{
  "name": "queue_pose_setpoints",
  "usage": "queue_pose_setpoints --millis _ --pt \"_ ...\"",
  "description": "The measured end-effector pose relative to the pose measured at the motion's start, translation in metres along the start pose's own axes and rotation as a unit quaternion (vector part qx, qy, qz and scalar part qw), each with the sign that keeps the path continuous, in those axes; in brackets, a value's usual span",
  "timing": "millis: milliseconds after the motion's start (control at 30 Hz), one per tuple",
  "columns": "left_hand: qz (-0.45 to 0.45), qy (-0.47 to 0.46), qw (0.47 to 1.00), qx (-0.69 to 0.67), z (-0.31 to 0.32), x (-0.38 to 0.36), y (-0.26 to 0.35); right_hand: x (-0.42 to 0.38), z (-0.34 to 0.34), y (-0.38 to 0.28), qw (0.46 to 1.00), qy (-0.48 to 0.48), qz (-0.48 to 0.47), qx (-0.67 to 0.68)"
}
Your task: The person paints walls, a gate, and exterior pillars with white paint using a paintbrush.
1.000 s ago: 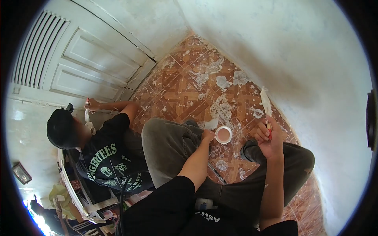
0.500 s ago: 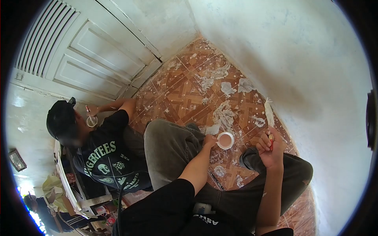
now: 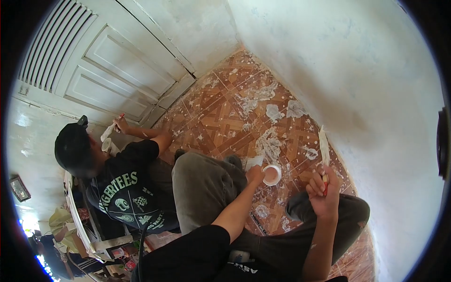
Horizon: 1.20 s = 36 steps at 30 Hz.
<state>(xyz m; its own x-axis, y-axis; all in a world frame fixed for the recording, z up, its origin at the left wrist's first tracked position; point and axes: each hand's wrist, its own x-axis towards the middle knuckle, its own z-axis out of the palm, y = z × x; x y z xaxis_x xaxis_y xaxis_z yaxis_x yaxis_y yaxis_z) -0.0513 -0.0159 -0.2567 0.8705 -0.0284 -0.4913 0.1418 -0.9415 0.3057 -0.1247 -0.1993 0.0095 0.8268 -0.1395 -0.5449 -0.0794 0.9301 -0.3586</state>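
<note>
Brush-loading step: left hand [image 3: 256,175] fingers clamp the paint cup [image 3: 271,175], right hand [image 3: 323,190] fingers clamp the paintbrush [image 3: 323,152], which likely dips next into the cup.

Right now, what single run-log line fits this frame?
left hand: holds small cup | right hand: grips paintbrush, bristles up | co-worker: brush at white door | floor: paint-spattered

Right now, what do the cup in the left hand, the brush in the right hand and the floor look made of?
Cup: probably plastic, white rim, thin wall, pinkish-tan paint inside.
Brush: bristles caked in white paint; red handle end shows at the right hand, wood or plastic, cannot tell.
Floor: glazed tile printed as brown parquet, with grout lines, slight sheen and white splatter.
</note>
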Motion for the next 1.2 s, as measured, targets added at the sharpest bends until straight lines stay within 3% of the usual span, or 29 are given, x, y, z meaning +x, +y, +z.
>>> queue_pose_setpoints --millis 67,233,300,400,467,567,700,767,833,867,933,967,1033,1067,1133,1200 --pt "0.002 -0.018 1.000 -0.009 -0.007 -0.003 0.002 0.003 0.001 0.005 1.000 0.018 -0.007 -0.024" --pt "-0.030 0.063 0.997 -0.036 -0.006 0.000 -0.002 0.026 -0.018 0.016 0.996 0.059 0.028 -0.068" --pt "-0.084 0.069 0.992 -0.059 -0.021 0.003 0.000 0.033 -0.017 0.014 0.989 0.088 0.096 -0.071" --pt "-0.136 0.051 0.982 -0.120 -0.047 0.008 0.008 0.046 -0.010 0.010 0.979 0.114 0.125 -0.116" --pt "-0.140 0.065 0.978 -0.144 -0.065 0.005 0.021 0.050 -0.012 0.016 0.971 0.108 0.129 -0.170" --pt "-0.136 0.105 0.968 -0.183 -0.103 0.008 0.044 0.057 0.004 0.014 0.949 0.056 0.212 -0.228" --pt "-0.097 0.148 0.951 -0.255 -0.184 0.005 0.082 0.054 0.031 0.000 0.939 -0.005 0.191 -0.286" --pt "-0.019 0.169 0.944 -0.281 -0.230 0.005 0.092 0.051 0.082 -0.015 0.911 -0.009 0.093 -0.402" --pt "-0.007 0.205 0.939 -0.277 -0.287 -0.007 0.113 0.046 0.132 -0.053 0.820 -0.055 0.040 -0.569" --pt "-0.003 0.202 0.937 -0.284 -0.315 -0.012 0.123 0.041 0.172 -0.071 0.817 -0.049 0.036 -0.574" --pt "0.065 0.246 0.920 -0.299 -0.373 -0.025 0.136 0.020 0.255 -0.100 0.667 -0.029 -0.062 -0.742" --pt "0.070 0.250 0.916 -0.306 -0.397 -0.033 0.143 0.014 0.280 -0.109 0.662 -0.028 -0.070 -0.745" --pt "0.074 0.267 0.902 -0.330 -0.447 -0.049 0.151 0.007 0.332 -0.120 0.445 -0.069 -0.083 -0.889" --pt "0.084 0.259 0.908 -0.319 -0.466 -0.055 0.151 0.003 0.357 -0.121 0.440 -0.070 -0.103 -0.889" --pt "0.114 0.273 0.906 -0.302 -0.502 -0.065 0.151 -0.002 0.404 -0.113 0.330 -0.059 -0.101 -0.937" --pt "0.098 0.233 0.930 -0.268 -0.545 -0.086 0.155 -0.003 0.431 -0.107 0.265 -0.122 -0.120 -0.949"
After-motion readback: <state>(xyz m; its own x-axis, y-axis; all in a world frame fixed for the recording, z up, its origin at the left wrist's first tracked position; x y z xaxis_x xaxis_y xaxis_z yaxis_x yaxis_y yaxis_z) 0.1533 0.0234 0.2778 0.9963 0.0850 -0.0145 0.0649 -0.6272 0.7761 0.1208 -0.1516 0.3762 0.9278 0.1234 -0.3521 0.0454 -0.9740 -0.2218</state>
